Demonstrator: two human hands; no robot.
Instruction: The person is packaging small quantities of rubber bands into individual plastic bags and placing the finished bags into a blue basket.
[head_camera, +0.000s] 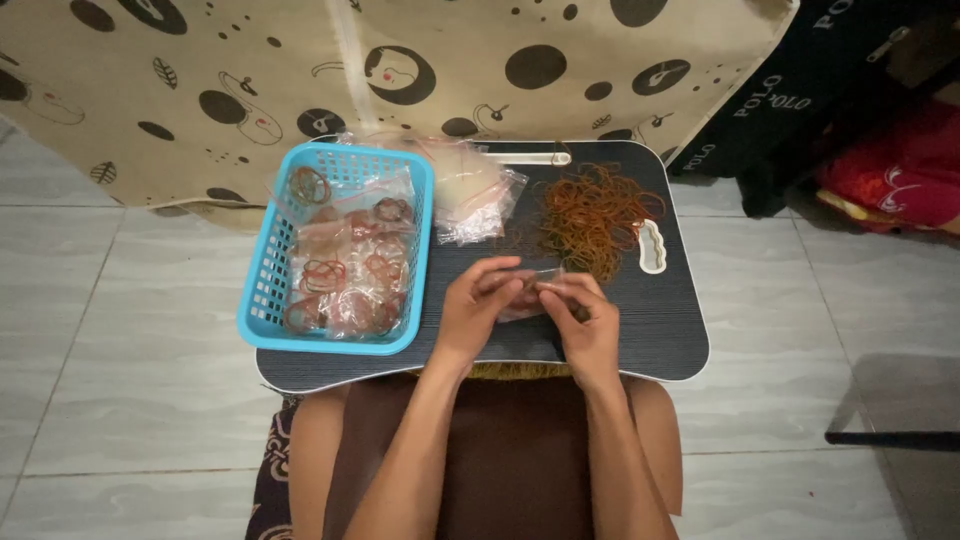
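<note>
I see both hands meeting mid-surface w/ a small clear plastic bag (530, 290) pinched between them. Left hand (478, 305) has fingers curled shut on the bag's left edge; right hand (585, 318) is closed on its right edge, fingertips at the opening. The bag's long axis runs left-right, hand to hand. The loose pile of rubber bands (598, 215) lies just beyond the right hand, so that hand's nearer. Blue basket (262, 290) of filled bags sits left on the dark surface (670, 330); spare empty bags (478, 195) are behind.
</note>
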